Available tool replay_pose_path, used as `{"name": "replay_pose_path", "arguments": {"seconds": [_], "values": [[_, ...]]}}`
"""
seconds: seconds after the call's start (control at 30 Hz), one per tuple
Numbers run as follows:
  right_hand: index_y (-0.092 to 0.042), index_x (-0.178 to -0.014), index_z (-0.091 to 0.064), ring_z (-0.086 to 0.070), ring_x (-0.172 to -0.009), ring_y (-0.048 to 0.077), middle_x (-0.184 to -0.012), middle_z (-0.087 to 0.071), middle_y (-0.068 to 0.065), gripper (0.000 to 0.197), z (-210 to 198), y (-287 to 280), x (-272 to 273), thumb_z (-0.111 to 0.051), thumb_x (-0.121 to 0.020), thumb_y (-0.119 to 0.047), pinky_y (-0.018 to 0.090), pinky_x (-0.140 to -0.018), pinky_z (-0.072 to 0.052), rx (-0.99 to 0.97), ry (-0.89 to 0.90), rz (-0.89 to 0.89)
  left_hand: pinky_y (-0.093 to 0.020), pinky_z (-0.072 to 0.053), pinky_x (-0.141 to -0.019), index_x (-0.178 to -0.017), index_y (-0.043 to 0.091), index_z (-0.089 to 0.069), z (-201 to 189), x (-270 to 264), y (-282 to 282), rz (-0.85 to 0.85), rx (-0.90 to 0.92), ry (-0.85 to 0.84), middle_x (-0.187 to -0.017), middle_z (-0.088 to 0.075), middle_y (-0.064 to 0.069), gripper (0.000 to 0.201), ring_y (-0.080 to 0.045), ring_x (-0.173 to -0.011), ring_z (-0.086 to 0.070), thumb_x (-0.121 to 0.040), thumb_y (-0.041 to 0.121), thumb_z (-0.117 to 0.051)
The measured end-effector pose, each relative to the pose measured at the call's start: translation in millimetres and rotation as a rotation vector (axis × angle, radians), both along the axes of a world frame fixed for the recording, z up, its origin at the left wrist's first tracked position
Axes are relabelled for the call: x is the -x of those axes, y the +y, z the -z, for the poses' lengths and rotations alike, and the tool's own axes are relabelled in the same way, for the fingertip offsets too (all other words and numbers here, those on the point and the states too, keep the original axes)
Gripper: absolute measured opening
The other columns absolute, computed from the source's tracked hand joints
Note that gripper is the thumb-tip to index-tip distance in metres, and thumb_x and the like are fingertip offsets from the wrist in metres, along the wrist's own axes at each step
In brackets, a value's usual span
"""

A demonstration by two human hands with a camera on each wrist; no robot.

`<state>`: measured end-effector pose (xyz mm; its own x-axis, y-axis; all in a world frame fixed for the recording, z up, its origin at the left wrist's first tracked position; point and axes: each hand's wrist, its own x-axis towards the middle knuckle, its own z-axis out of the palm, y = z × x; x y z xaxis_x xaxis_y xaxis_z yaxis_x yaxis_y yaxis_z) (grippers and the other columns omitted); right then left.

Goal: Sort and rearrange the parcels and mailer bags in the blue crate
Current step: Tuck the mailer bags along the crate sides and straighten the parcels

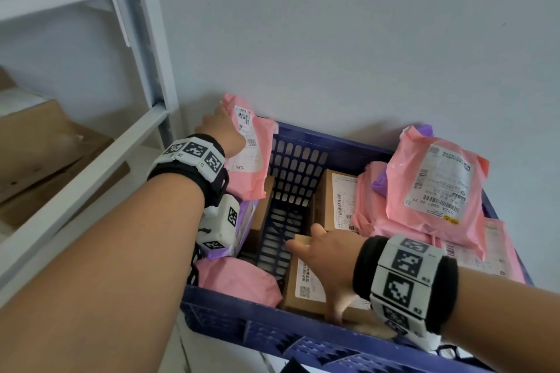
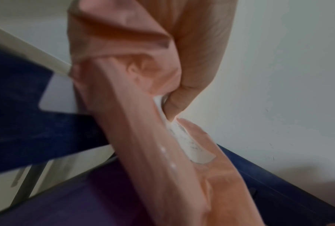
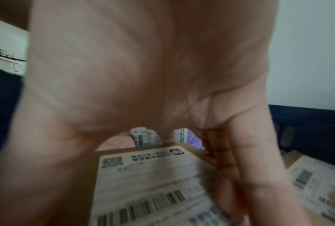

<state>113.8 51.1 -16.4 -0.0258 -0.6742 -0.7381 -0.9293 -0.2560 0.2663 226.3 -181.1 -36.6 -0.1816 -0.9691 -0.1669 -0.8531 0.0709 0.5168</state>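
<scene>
A blue slatted crate (image 1: 300,160) stands against the wall, full of parcels. My left hand (image 1: 222,127) grips a pink mailer bag (image 1: 251,160) by its top and holds it upright over the crate's far left corner; the left wrist view shows thumb and fingers pinching the same pink mailer bag (image 2: 135,122). My right hand (image 1: 325,254) is spread over a brown cardboard box (image 1: 303,285) at the crate's near side, thumb on one edge and fingers down the other. The box's white label (image 3: 153,183) fills the right wrist view beneath my palm.
A second cardboard box (image 1: 336,200) stands upright mid-crate. Pink mailers (image 1: 436,185) are piled at the right, with a purple one (image 1: 381,182) tucked among them. Another pink mailer (image 1: 239,281) and a purple bag (image 1: 242,227) lie at the left. White shelving (image 1: 91,166) holding cartons stands left of the crate.
</scene>
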Motion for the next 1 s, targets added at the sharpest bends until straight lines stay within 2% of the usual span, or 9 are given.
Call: {"name": "replay_pose_path", "arguments": {"seconds": [0.2, 0.3, 0.4, 0.53, 0.63, 0.73, 0.8, 0.87, 1.0], "values": [[-0.025, -0.146, -0.015, -0.057, -0.101, 0.033, -0.125, -0.044, 0.018, 0.115, 9, 0, 8, -0.087, -0.058, -0.047, 0.048, -0.085, -0.054, 0.037, -0.094, 0.051, -0.049, -0.048, -0.100, -0.149, 0.010, -0.023, -3, -1, 3, -0.002, -0.016, 0.017, -0.137, -0.046, -0.017, 0.077, -0.037, -0.124, -0.049, -0.082, 0.015, -0.061], [-0.026, -0.150, -0.012, -0.054, -0.112, 0.030, -0.130, -0.050, 0.013, 0.113, 5, -1, 12, -0.081, -0.064, -0.053, 0.043, -0.092, -0.050, 0.026, -0.182, 0.065, -0.049, -0.045, -0.102, -0.148, 0.010, -0.023, -5, -2, 6, 0.001, -0.011, 0.030, -0.138, -0.045, -0.017, 0.078, -0.038, -0.125, -0.048, -0.081, 0.016, -0.061], [-0.024, -0.149, -0.021, -0.057, -0.109, 0.027, -0.125, -0.057, 0.009, 0.091, -2, -12, 11, -0.070, -0.078, -0.053, 0.038, -0.090, -0.050, 0.159, -0.311, 0.116, -0.044, -0.049, -0.099, -0.140, 0.010, -0.037, -10, -6, 9, -0.013, -0.059, 0.124, -0.131, -0.054, -0.012, 0.071, -0.034, -0.119, -0.055, -0.075, 0.016, -0.064], [-0.020, -0.135, -0.043, -0.059, -0.106, 0.024, -0.119, -0.061, 0.005, 0.054, -2, -41, 13, -0.059, -0.089, -0.042, 0.034, -0.088, -0.050, 0.426, -0.467, 0.203, -0.033, -0.050, -0.089, -0.111, 0.003, -0.059, -22, -33, 7, -0.171, -0.181, 0.421, -0.112, -0.066, -0.007, 0.034, -0.026, -0.104, -0.063, -0.079, 0.003, -0.069], [-0.024, -0.142, -0.036, -0.054, -0.115, 0.023, -0.128, -0.054, 0.003, 0.061, 8, -57, 8, -0.062, -0.086, -0.025, 0.034, -0.088, -0.050, 0.499, -0.495, 0.065, -0.044, -0.054, -0.091, -0.118, 0.010, -0.062, -26, -60, 6, -0.296, -0.239, 0.584, -0.111, -0.071, -0.011, 0.047, -0.031, -0.098, -0.068, -0.071, 0.007, -0.069], [-0.023, -0.146, -0.031, -0.035, -0.134, 0.023, -0.148, -0.034, 0.001, 0.072, 22, -74, -4, -0.060, -0.082, -0.008, 0.040, -0.093, -0.050, 0.558, -0.462, -0.257, -0.041, -0.056, -0.084, -0.116, 0.011, -0.061, -29, -78, 13, -0.357, -0.237, 0.692, -0.106, -0.071, -0.012, 0.043, -0.031, -0.092, -0.068, -0.074, 0.008, -0.062], [-0.020, -0.148, -0.028, -0.029, -0.139, 0.026, -0.152, -0.029, 0.002, 0.075, 31, -88, -14, -0.061, -0.082, -0.007, 0.044, -0.096, -0.048, 0.547, -0.418, -0.386, -0.049, -0.055, -0.090, -0.114, 0.012, -0.063, -30, -87, 20, -0.370, -0.268, 0.717, -0.104, -0.072, -0.013, 0.049, -0.034, -0.096, -0.068, -0.065, 0.015, -0.063], [-0.019, -0.149, -0.026, -0.032, -0.135, 0.029, -0.152, -0.028, 0.003, 0.076, 38, -98, -22, -0.061, -0.083, -0.008, 0.045, -0.087, -0.053, 0.554, -0.390, -0.382, -0.056, -0.054, -0.090, -0.112, 0.014, -0.063, -35, -92, 28, -0.365, -0.308, 0.768, -0.105, -0.071, -0.015, 0.048, -0.037, -0.098, -0.068, -0.064, 0.018, -0.062], [-0.021, -0.151, -0.016, -0.039, -0.126, 0.032, -0.141, -0.039, 0.005, 0.078, 45, -107, -28, -0.060, -0.087, -0.015, 0.041, -0.089, -0.046, 0.582, -0.311, -0.418, -0.046, -0.053, -0.088, -0.108, 0.019, -0.058, -41, -95, 36, -0.287, -0.364, 0.798, -0.104, -0.069, -0.013, 0.026, -0.032, -0.096, -0.066, -0.082, 0.019, -0.056]]}}
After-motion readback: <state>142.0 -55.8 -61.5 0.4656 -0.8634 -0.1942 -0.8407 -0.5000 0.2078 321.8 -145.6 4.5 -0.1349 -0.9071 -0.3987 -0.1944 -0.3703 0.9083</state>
